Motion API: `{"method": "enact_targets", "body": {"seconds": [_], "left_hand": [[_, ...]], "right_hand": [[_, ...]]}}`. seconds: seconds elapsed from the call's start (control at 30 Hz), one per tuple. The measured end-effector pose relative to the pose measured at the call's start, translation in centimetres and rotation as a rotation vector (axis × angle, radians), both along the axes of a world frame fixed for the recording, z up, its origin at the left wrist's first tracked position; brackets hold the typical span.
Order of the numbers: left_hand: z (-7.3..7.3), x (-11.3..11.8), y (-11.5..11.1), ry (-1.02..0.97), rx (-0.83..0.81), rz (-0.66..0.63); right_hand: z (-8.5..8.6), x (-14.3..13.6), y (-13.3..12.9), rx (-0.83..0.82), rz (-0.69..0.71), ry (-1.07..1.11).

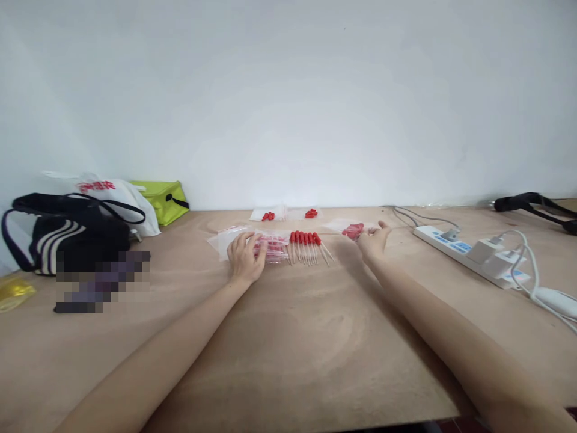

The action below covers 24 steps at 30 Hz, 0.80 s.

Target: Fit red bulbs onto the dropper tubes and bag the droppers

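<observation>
A row of several red-topped sticks lies on the wooden table, their pale ends toward me. Just left of them, clear plastic bags with red pieces are piled up. My left hand rests on this pile with its fingers apart. Right of the sticks is another clear bag with red contents. My right hand is at that bag's right edge; its fingertips are partly hidden, so a grip on the bag cannot be made out.
Two small bags with red pieces lie near the wall. At the left are a black bag, a white plastic bag and a green bag. A power strip with chargers and cables lies at the right.
</observation>
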<state>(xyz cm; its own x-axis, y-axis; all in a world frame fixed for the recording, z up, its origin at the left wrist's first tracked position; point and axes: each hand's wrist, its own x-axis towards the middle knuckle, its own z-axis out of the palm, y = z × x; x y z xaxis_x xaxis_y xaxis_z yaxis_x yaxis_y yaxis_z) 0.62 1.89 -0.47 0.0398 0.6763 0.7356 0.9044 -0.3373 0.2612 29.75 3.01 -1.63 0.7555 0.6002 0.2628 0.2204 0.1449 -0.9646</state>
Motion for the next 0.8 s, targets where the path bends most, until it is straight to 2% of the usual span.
{"method": "enact_targets", "body": {"seconds": [0.07,0.17,0.3,0.43,0.53,0.63,0.8], "left_hand": [[0.2,-0.6,0.5,-0.077,-0.042,0.103],[0.5,-2.2,1.4,-0.19,-0.182,0.301],[0.6,-4.6,3.0,-0.252,-0.388,0.492],[0.6,-5.9,4.1,-0.245,-0.505,0.561],[0.6,-5.9,4.6,-0.219,-0.548,0.588],[0.6,-5.9,4.9,-0.198,-0.57,0.633],[0.7,-6.9,5.4,-0.231,-0.568,0.63]], "right_hand": [[-1.0,0.5,-0.2,-0.074,-0.052,-0.036],[-2.1,1.0,-0.9,-0.174,-0.027,-0.073],[-2.1,1.2,-2.6,-0.335,-0.012,-0.254],[-1.0,0.1,-4.4,-0.424,-0.085,-0.57],[-0.2,-1.5,-4.7,-0.484,0.063,-0.78],[0.3,-3.3,-3.9,-0.529,0.203,-0.884],[1.2,-5.7,-2.1,-0.665,0.241,-0.937]]}}
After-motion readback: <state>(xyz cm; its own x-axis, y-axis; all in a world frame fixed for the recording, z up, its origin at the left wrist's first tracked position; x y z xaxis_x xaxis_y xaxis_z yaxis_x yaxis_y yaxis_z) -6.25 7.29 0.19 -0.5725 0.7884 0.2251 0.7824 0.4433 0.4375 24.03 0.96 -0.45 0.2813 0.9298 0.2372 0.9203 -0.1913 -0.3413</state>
